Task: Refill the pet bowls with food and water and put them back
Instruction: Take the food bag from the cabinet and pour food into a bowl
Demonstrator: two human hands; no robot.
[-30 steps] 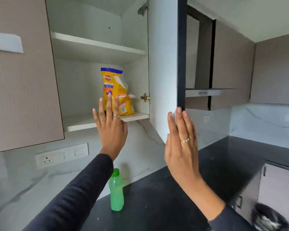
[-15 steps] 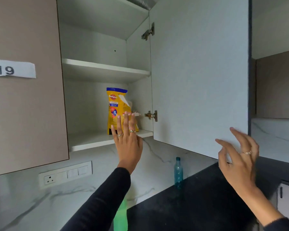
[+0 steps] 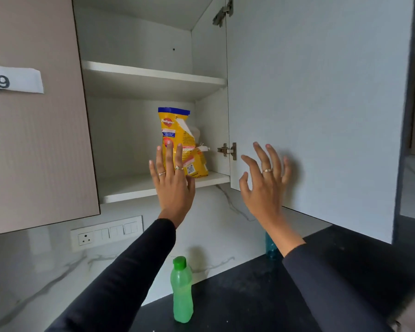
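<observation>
A yellow pet food bag (image 3: 177, 137) with a blue top stands upright on the lower shelf (image 3: 130, 185) of an open wall cabinet. My left hand (image 3: 171, 180) is raised in front of the bag's lower part, fingers spread, holding nothing. My right hand (image 3: 264, 185) is up beside it, fingers apart, in front of the open cabinet door (image 3: 316, 92). A green bottle (image 3: 181, 291) stands on the black counter (image 3: 249, 295) below. No pet bowl is in view.
A closed cabinet door with a "19" label (image 3: 12, 80) is at the left. A socket and switch panel (image 3: 106, 233) sits on the marble backsplash. A blue bottle (image 3: 270, 248) stands mostly hidden behind my right forearm. The upper shelf (image 3: 153, 75) holds nothing.
The cabinet door has swung fully open. My right hand left the door's lower edge and moved left and up, toward the cabinet opening. My left hand rose closer to the bag.
</observation>
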